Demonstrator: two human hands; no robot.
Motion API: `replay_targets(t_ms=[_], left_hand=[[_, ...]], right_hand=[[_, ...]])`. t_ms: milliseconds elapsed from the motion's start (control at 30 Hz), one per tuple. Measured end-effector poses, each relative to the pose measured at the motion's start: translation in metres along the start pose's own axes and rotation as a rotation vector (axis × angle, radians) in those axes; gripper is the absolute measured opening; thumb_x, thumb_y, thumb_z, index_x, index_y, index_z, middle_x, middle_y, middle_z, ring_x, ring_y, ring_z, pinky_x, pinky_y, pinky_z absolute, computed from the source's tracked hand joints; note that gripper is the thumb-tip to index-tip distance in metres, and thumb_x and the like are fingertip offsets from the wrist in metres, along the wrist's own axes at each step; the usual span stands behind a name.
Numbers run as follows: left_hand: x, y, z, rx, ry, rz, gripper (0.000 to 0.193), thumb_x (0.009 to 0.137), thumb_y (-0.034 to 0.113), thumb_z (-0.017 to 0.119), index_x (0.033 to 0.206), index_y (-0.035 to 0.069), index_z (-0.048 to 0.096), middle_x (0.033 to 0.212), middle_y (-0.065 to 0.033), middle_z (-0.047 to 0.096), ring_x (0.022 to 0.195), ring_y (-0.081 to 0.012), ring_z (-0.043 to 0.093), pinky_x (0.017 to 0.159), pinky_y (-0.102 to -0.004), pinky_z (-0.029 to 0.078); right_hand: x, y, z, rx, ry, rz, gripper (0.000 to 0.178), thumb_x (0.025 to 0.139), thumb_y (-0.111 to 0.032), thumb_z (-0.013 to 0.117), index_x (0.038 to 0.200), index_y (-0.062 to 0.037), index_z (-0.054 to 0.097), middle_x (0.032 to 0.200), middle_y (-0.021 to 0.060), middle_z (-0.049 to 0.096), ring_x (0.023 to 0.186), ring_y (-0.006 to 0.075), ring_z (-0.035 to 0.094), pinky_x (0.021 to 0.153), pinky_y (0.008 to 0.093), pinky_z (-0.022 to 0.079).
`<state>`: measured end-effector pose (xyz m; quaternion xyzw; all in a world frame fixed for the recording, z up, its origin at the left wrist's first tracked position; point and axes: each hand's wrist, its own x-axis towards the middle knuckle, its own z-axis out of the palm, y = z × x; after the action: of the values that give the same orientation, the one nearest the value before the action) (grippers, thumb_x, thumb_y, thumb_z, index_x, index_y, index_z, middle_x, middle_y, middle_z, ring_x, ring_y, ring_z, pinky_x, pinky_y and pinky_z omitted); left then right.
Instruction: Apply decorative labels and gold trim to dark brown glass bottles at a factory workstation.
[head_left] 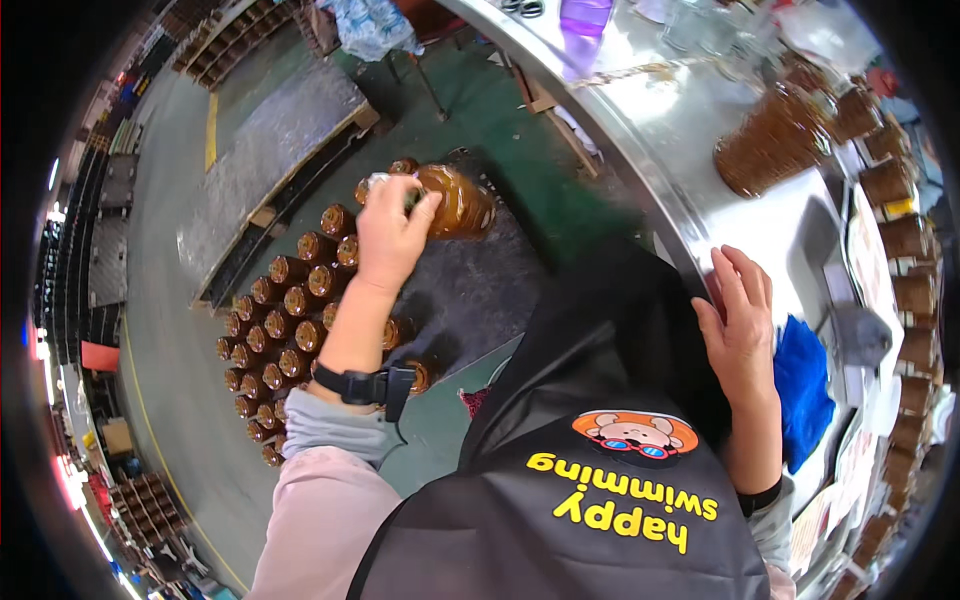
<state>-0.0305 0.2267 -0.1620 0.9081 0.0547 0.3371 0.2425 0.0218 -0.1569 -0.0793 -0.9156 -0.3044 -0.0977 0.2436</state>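
Observation:
My left hand [393, 222] reaches out over a dark board platform, its fingers closed around the upper end of a brown glass jar [455, 203] that is tilted on its side. Rows of similar brown jars [295, 300] stand on the platform [470, 285], to the left of and beneath my left forearm. My right hand [738, 310] lies at the edge of the metal table [690, 190], fingers stretched and apart, holding nothing. Beside its wrist is a blue cloth [802, 395]. A large brown glass jar [768, 143] rests on the table beyond my right hand.
More brown jars [905, 237] line the table's far right side. A purple container [585, 17] stands at the table's far end. Another low platform [275, 150] lies on the floor beyond the jar rows. A black apron [600, 380] covers my front between my arms.

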Motion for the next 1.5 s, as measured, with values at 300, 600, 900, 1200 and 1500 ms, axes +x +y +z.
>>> replay_targets(t_ms=[300,600,900,1200,1500], left_hand=[[-0.111,-0.148,0.087,0.195,-0.266,-0.479,0.03,0.083,0.023,0.068,0.1,0.002,0.056,0.099,-0.0209,0.056,0.088,-0.0404,0.06,0.076,-0.0466,0.05],[-0.053,-0.197,0.191,0.07,-0.246,-0.541,0.029,0.084,0.022,0.066,0.102,0.002,0.056,0.105,-0.0247,0.055,0.091,-0.0418,0.06,0.079,-0.0484,0.05],[0.035,-0.278,0.274,0.195,-0.344,-0.669,0.035,0.088,0.03,0.06,0.108,0.001,0.054,0.111,-0.0254,0.054,0.094,-0.0436,0.062,0.079,-0.0489,0.053],[0.024,-0.364,0.314,0.501,-0.334,-0.547,0.03,0.086,0.025,0.059,0.103,0.0,0.061,0.103,-0.023,0.06,0.092,-0.0389,0.065,0.076,-0.0439,0.055],[0.046,-0.332,0.32,0.36,-0.265,-0.987,0.044,0.084,0.033,0.062,0.109,-0.003,0.056,0.105,-0.0248,0.063,0.098,-0.0399,0.062,0.082,-0.0451,0.052]], right_hand=[[0.028,0.013,0.023,-0.345,-0.136,-0.041,0.052,0.074,0.0,0.065,0.125,0.0001,0.053,0.123,0.0159,0.053,0.116,0.039,0.046,0.099,0.047,0.039],[0.035,0.017,0.025,-0.455,-0.263,0.035,0.055,0.074,-0.01,0.065,0.125,0.005,0.052,0.123,0.0207,0.049,0.116,0.0426,0.043,0.101,0.0513,0.034],[0.029,0.016,0.023,-0.545,-0.321,0.044,0.055,0.076,-0.019,0.067,0.123,0.0051,0.051,0.122,0.0209,0.048,0.112,0.0451,0.045,0.096,0.0565,0.037],[0.036,0.021,0.024,-0.447,-0.251,-0.016,0.049,0.087,-0.033,0.067,0.119,0.0035,0.057,0.115,0.0211,0.055,0.106,0.0413,0.051,0.091,0.0531,0.041],[0.039,0.018,0.025,-0.452,-0.277,0.013,0.051,0.087,-0.033,0.066,0.122,0.0027,0.055,0.116,0.0205,0.054,0.105,0.0419,0.053,0.091,0.052,0.042]])
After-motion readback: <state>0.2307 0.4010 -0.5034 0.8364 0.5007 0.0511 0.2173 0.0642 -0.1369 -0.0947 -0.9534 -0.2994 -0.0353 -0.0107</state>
